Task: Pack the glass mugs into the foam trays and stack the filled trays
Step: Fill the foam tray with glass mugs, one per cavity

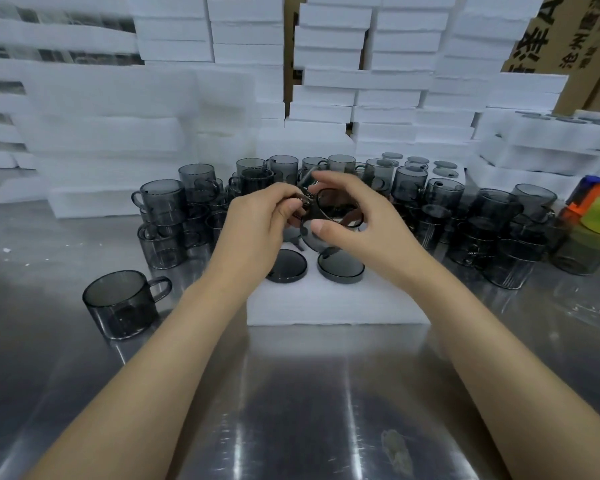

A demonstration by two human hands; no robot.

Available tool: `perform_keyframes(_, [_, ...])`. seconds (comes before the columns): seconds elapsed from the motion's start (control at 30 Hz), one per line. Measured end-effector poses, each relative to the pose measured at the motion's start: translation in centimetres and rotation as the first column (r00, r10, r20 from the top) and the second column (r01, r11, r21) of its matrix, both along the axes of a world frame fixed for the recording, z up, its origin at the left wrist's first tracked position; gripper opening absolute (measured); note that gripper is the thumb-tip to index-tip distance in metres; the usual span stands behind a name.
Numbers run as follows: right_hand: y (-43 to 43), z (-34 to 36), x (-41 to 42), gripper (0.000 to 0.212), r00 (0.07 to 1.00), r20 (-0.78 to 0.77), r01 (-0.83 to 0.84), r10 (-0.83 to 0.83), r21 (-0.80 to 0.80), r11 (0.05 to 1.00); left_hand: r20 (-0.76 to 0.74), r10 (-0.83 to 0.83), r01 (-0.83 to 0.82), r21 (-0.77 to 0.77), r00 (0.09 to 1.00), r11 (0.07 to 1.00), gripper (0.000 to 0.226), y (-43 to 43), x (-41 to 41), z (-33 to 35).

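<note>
While a smoky grey glass mug (pixel 329 216) is held tilted above the white foam tray (pixel 336 306) at the centre of the steel table (pixel 291 410), the scene can be read from left to right. Near the left, a single grey mug (pixel 122 306) stands upright and apart on the table. Next, the left hand (pixel 257 226) is closed around the held mug's handle side, while the right hand (pixel 357 216) is closed on its body and rim; the mug is probably being turned so that it can be seated mouth-down in a pocket. Two mugs (pixel 286 265) are already set in the tray's near pockets, only their round bases showing. Behind and to the right, a dense crowd of stacked grey mugs (pixel 482 223) presses close to the tray's far side, and could be knocked. Filled foam trays (pixel 541 147) are stacked at the far right, with foam blocks (pixel 361 81) piled behind.
</note>
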State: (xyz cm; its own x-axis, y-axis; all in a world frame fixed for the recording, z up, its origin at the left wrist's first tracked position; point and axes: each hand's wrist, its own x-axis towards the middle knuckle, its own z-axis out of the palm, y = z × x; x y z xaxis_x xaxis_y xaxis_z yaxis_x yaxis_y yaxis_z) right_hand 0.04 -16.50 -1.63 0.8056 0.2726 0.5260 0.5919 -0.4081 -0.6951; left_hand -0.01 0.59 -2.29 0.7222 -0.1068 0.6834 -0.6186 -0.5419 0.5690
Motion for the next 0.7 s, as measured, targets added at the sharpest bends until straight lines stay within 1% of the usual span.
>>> perform_keyframes(0.07, [-0.2,0.2,0.0,0.04,1.0,-0.015,-0.021,0.021,0.018,1.0,-0.008,-0.005,0.005,-0.032,1.0,0.999,0.016,-0.2,0.0,-0.1])
perform_keyframes(0.13, [-0.5,0.5,0.1,0.032,1.0,-0.024,0.001,0.0,0.046,0.999,-0.037,-0.008,0.003,-0.116,0.999,0.993,0.015,-0.2,0.0,-0.1])
perform_keyframes(0.23, [-1.9,1.1,0.5,0.028,0.99,-0.02,0.14,-0.139,0.072,0.988,-0.036,0.059,-0.065,-0.196,0.998,0.978,0.018,0.1,0.1,0.1])
perform_keyframes(0.3, [-3.1,1.5,0.7,0.029,0.958,0.031,0.284,-0.284,-0.001,0.959,-0.047,0.075,-0.084,-0.238,0.996,0.968,0.02,0.4,0.1,0.2])
perform_keyframes(0.37, [-4.2,1.7,0.8,0.034,0.906,0.105,0.421,-0.409,-0.161,0.892,-0.068,0.067,-0.082,-0.259,0.995,0.962,0.021,0.6,0.1,0.3])
perform_keyframes(0.4, [-4.7,1.8,0.7,0.036,0.889,0.126,0.458,-0.441,-0.241,0.856,-0.077,0.063,-0.081,-0.258,0.995,0.963,0.021,0.6,0.1,0.2])
perform_keyframes(0.43, [-5.1,1.8,0.8,0.037,0.888,0.116,0.459,-0.445,-0.295,0.838,-0.083,0.061,-0.08,-0.254,0.995,0.964,0.022,0.5,0.1,0.2])
perform_keyframes(0.47, [-5.6,1.9,0.7,0.036,0.902,0.072,0.426,-0.427,-0.319,0.846,-0.087,0.059,-0.079,-0.248,0.994,0.965,0.022,0.5,0.0,0.2])
perform_keyframes(0.57, [-6.8,1.9,0.8,0.028,0.942,-0.064,0.289,-0.329,-0.345,0.893,-0.074,0.069,-0.083,-0.213,0.995,0.973,0.021,0.4,0.1,0.1])
perform_keyframes(0.7, [-7.5,2.2,0.6,0.019,0.968,-0.142,0.145,-0.206,-0.351,0.925,-0.063,0.102,-0.11,-0.151,0.993,0.982,0.022,0.5,0.3,-0.1])
